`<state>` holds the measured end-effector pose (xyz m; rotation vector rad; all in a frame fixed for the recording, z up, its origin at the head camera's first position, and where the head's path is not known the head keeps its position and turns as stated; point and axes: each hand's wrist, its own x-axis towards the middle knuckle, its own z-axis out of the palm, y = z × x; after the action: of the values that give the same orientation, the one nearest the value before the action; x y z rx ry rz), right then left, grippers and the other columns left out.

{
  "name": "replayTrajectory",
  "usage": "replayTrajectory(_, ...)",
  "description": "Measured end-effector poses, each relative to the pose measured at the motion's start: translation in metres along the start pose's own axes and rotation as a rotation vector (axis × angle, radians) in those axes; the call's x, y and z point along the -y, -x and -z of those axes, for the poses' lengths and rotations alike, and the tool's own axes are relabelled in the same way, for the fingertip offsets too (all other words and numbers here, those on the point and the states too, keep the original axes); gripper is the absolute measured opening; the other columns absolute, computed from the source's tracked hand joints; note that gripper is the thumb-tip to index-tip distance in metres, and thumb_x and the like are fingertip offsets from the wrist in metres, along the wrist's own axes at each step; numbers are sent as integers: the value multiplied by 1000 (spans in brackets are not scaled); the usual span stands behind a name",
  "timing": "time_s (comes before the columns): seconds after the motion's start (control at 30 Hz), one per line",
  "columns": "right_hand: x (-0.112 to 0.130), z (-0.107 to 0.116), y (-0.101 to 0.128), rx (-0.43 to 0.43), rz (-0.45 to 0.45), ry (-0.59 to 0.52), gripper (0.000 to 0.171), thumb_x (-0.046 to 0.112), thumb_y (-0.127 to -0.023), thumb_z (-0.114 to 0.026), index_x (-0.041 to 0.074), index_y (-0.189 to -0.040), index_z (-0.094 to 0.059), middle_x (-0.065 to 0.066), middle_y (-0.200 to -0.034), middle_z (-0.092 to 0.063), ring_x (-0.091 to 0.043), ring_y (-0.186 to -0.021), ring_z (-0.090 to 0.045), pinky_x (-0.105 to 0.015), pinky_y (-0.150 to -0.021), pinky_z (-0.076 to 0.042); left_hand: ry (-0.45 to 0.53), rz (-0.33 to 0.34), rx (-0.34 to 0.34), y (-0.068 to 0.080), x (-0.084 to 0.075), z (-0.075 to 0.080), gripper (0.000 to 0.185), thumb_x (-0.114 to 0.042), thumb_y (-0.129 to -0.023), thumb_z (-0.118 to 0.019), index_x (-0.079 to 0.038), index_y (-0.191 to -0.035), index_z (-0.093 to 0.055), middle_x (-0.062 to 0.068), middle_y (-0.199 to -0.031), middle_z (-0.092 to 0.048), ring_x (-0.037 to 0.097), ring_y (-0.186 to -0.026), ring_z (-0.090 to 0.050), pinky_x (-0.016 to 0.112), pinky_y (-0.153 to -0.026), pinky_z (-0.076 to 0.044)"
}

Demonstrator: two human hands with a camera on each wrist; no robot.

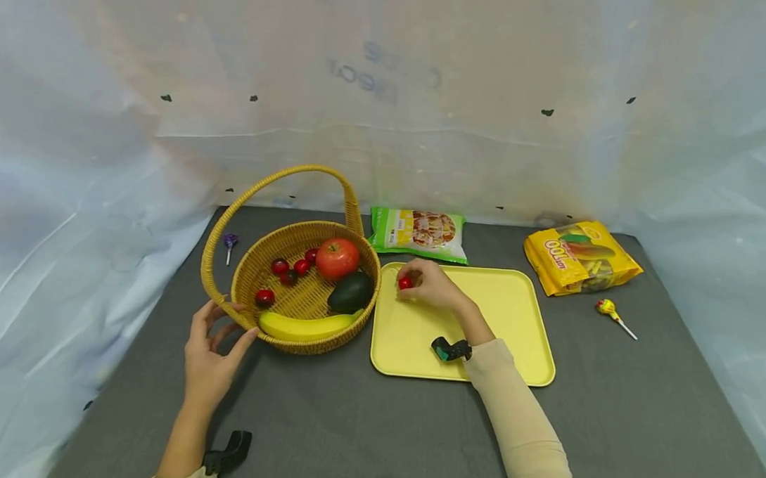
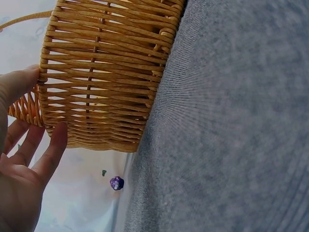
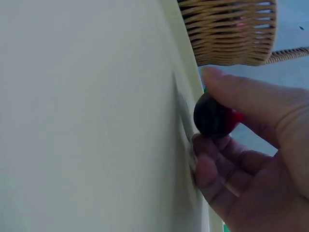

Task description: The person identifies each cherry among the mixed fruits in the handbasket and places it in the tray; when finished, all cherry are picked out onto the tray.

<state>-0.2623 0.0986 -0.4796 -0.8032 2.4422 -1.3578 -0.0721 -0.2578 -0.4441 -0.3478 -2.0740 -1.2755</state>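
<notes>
My left hand (image 1: 210,359) holds the near left rim of a yellow wicker basket (image 1: 309,347) at the foot of its handle. In the left wrist view, the thumb (image 2: 21,84) lies at the rim and a fingertip touches the woven side. Inside the basket are several cherries (image 1: 265,297), a red apple-like fruit (image 1: 337,259), a dark green avocado (image 1: 351,293) and a banana (image 1: 307,327). Over the left end of a yellow tray (image 1: 513,328), my right hand (image 1: 433,286) pinches a cherry (image 3: 212,116) between thumb and fingers. Some red shows behind that cherry's dark surface.
Behind the tray lies a green and white snack bag (image 1: 417,234). At the right are a yellow candy bag (image 1: 581,258) and a yellow lollipop (image 1: 608,309). A purple lollipop (image 1: 230,240) lies left of the basket. Plastic sheeting (image 1: 456,150) hangs behind the grey table.
</notes>
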Motion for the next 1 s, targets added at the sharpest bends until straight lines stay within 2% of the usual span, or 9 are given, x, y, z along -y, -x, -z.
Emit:
replayTrajectory(0.2, 6, -5, -1, 20, -16, 91, 29, 12, -79, -86, 5, -103, -72, -7, -100, -58, -21, -88, -53, -31, -75, -50, -8, 1, 0, 0, -2, 0, 82, 35, -68, -68, 12, -142, -40, 38, -113, -54, 21, -117, -54, 16, -94, -52)
replayTrajectory(0.57, 8, -4, 2, 72, 39, 51, 30, 3, -82, -80, 1, -110, -71, -10, -107, -57, -21, -89, -55, -31, -78, -53, -7, 10, 5, 0, -2, 0, 82, 35, -68, -68, 13, -141, -40, 36, -114, -55, 23, -117, -54, 16, -93, -53)
replayTrajectory(0.77, 12, 2, 0, 75, 38, 71, 40, 8, -83, -81, 1, -121, -67, -13, -109, -59, -25, -92, -55, -36, -79, -52, -2, 2, 1, 0, -2, 1, 81, 35, -67, -68, 13, -140, -41, 37, -113, -54, 24, -115, -54, 16, -93, -53)
replayTrajectory(0.9, 31, 14, -6, 44, 81, 65, 46, 10, -87, -78, -1, -129, -62, -18, -118, -58, -37, -99, -52, -43, -82, -49, 2, -6, 3, 0, -2, 0, 80, 35, -67, -68, 14, -140, -41, 38, -113, -54, 24, -115, -54, 16, -92, -53)
replayTrajectory(1.0, 59, 20, -18, 10, 166, 53, 46, 11, -90, -75, -1, -132, -61, -17, -122, -56, -39, -103, -51, -47, -81, -49, -3, -11, 3, 0, -1, 1, 81, 36, -67, -68, 14, -140, -41, 37, -113, -54, 22, -115, -54, 17, -92, -54)
